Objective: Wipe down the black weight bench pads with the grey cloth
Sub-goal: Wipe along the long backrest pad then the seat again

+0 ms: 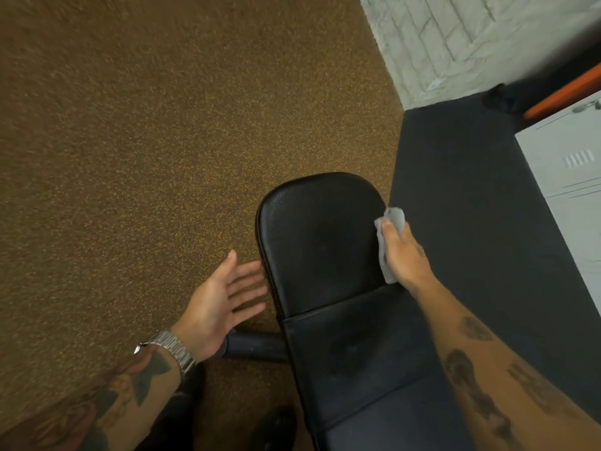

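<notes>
The black weight bench runs from the bottom middle up to the centre. Its rounded far pad (320, 242) meets a longer near pad (364, 359) at a seam. My right hand (405, 255) presses the grey cloth (392, 219) against the right edge of the far pad, with cloth showing above and below my fingers. My left hand (221, 304) hovers palm up just left of the far pad, fingers spread and holding nothing, fingertips close to the pad's edge. A metal watch sits on that wrist.
Brown speckled floor (146, 141) fills the left and top. A black mat (471, 196) lies right of the bench. A white brick wall (455, 37) and a pale metal cabinet (572, 170) stand at the right. A black bench leg tube (257, 346) juts left under the pads.
</notes>
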Demonstrator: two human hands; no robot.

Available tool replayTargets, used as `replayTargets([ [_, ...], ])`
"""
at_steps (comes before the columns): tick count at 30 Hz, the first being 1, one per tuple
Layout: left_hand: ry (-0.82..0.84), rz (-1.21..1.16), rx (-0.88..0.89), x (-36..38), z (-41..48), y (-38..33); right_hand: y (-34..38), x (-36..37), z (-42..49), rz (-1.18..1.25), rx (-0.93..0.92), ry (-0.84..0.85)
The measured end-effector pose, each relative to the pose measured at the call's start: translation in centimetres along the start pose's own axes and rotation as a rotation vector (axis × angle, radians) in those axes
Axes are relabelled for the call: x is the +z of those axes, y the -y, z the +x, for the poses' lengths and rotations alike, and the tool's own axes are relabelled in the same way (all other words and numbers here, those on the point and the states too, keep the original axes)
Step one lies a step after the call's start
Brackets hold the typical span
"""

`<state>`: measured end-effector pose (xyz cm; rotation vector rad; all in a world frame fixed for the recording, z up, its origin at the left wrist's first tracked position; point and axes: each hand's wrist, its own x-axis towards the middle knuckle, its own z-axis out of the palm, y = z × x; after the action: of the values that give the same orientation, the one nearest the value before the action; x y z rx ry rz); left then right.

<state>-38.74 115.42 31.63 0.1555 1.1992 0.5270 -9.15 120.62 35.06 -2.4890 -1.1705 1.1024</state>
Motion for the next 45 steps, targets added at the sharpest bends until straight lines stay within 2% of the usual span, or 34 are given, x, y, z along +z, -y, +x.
replayTargets([
  [5,0.003,0.011,-0.012,0.1,-0.2,-0.2,-3.5,-0.7,-2.6,0.040,0.089,0.008],
  [9,-0.003,0.025,-0.028,0.1,-0.2,-0.2,-0.9,0.9,-1.6,-0.041,0.098,-0.122],
  [13,-0.015,0.054,-0.025,0.1,-0.5,0.0,3.1,3.1,1.9,-0.174,-0.019,-0.244],
  [17,-0.011,0.082,-0.038,-0.1,-0.7,0.4,6.7,5.0,3.4,-0.385,-0.259,-0.266],
  [21,-0.024,0.079,-0.052,-0.2,-0.9,0.7,9.2,8.6,1.6,-0.544,-0.629,-0.047],
  [23,-0.025,0.093,-0.048,-0.3,-1.1,1.0,9.0,10.6,-0.5,-0.609,-0.777,0.010],
  [28,-0.066,0.089,-0.063,-1.1,-1.4,1.5,4.6,12.5,-5.8,-0.670,-0.937,-0.017],
  [32,-0.058,0.082,-0.067,-1.5,-1.4,1.6,0.3,10.8,-8.3,-0.594,-0.848,0.017],
  [37,-0.028,0.097,-0.108,-1.1,-1.5,1.9,-3.9,5.4,-5.1,-0.474,-0.488,-0.167],
  [43,0.001,0.113,-0.116,-0.2,-2.0,2.8,-0.9,2.7,1.1,-0.241,-0.228,-0.200],
  [45,0.001,0.105,-0.107,0.1,-2.1,3.1,1.1,3.7,1.5,-0.269,-0.210,-0.202],
])
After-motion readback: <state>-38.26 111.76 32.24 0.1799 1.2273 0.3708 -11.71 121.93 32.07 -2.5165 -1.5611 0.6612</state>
